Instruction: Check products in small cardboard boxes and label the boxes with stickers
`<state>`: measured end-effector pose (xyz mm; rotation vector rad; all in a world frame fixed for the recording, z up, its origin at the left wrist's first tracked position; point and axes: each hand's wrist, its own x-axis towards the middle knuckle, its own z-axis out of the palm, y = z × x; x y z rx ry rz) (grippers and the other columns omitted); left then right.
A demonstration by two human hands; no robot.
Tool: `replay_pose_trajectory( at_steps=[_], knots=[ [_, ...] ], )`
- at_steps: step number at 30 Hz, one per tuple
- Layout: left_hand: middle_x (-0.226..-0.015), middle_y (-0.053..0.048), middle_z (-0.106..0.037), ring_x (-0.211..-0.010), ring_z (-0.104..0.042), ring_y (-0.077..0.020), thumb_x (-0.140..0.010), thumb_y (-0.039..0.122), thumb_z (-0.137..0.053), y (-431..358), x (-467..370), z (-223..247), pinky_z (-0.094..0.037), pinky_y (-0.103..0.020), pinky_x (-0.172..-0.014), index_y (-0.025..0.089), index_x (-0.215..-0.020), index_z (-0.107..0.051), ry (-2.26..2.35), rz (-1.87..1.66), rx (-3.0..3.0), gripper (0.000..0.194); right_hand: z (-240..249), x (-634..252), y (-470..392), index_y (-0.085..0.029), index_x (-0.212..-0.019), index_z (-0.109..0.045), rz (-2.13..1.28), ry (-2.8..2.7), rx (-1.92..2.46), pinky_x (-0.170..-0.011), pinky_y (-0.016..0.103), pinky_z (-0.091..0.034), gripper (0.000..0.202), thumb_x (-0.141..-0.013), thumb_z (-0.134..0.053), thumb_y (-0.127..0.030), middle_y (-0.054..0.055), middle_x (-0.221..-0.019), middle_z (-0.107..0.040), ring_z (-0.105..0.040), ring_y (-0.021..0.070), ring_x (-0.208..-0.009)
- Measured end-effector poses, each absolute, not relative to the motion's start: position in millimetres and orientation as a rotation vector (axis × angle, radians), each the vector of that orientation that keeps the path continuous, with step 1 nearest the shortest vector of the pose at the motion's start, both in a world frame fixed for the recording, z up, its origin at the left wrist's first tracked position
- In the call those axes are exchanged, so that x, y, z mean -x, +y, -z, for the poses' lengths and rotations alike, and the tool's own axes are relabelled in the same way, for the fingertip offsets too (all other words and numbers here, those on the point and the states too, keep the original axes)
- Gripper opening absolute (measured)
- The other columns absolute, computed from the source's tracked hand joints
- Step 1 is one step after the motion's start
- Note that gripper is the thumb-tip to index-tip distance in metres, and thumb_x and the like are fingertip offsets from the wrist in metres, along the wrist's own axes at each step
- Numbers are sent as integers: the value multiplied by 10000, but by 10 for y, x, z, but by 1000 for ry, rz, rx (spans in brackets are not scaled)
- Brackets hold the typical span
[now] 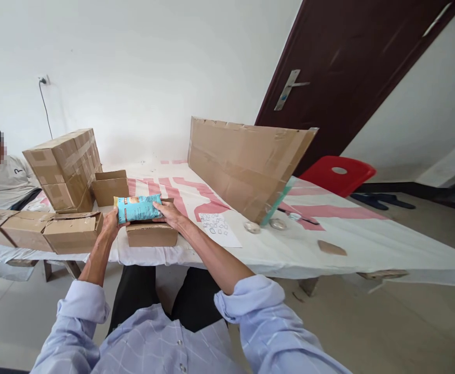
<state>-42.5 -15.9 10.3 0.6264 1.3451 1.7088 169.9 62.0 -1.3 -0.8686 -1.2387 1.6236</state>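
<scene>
A blue, printed plastic packet (pixel 138 209), filled and pillow-shaped, is held level between my two hands. My left hand (pixel 112 222) grips its left end, and my right hand (pixel 168 213) grips the right end with the thumb on top. Right below the packet stands a small open cardboard box (pixel 152 235) at the table's front edge; its inside is mostly hidden by the packet and my hands. Another open box (pixel 74 232) sits just left of my left hand, and a box with a raised flap (pixel 111 189) stands behind.
Stacked, taped boxes (pixel 62 169) rise at the left, near a seated person (pixel 3 179). A large cardboard panel (pixel 246 166) leans on the table (pixel 391 241). Beside it lie a sheet with drawn shapes (pixel 222 230), tape rolls (pixel 278 224) and a cardboard scrap (pixel 331 248). A red chair (pixel 336 174) stands behind.
</scene>
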Motion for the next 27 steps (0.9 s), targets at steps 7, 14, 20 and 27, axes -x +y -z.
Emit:
replay_pose_trajectory(
  at_steps=[7, 14, 20, 27],
  knots=[
    [-764, -18, -610, -684, -612, -140, -925, 377, -778, -83, 373, -231, -660, -274, -625, 156, -842, -657, 1377, -1728, -684, 265, -38, -1703, 653, -193, -895, -702, -1580, -1213, 818, -626, 278, -637, 327, -819, -891, -449, 14, -765, -746, -708, 165, -715],
    [-897, -62, -743, -835, -713, -207, -860, 597, -806, -200, 403, -813, -617, -293, -692, 167, -911, -747, 1232, -1738, -1065, 438, -507, -1876, 700, -219, -996, -717, -1331, -1308, 582, -723, 282, -602, 525, -683, -926, -585, 1, -902, -763, -709, 181, -854],
    [-1088, -60, -789, -958, -713, -234, -464, 448, -1052, -197, 585, -1793, -560, -289, -798, 191, -1267, -774, 1411, -1452, -1919, 887, -948, -1993, 661, -222, -1063, -705, -1002, -1483, 377, -897, 349, -608, 576, -720, -905, -640, 36, -1053, -766, -703, 218, -999],
    [-755, -27, -716, -693, -603, -167, -597, 439, -932, 188, 596, -2066, -418, -286, -637, 124, -850, -817, 1516, -766, -2332, 420, -782, -2137, 677, -221, -1189, -678, -1013, -1569, 434, -993, 451, -618, 708, -734, -868, -730, 101, -1171, -775, -730, 274, -1098]
  ],
)
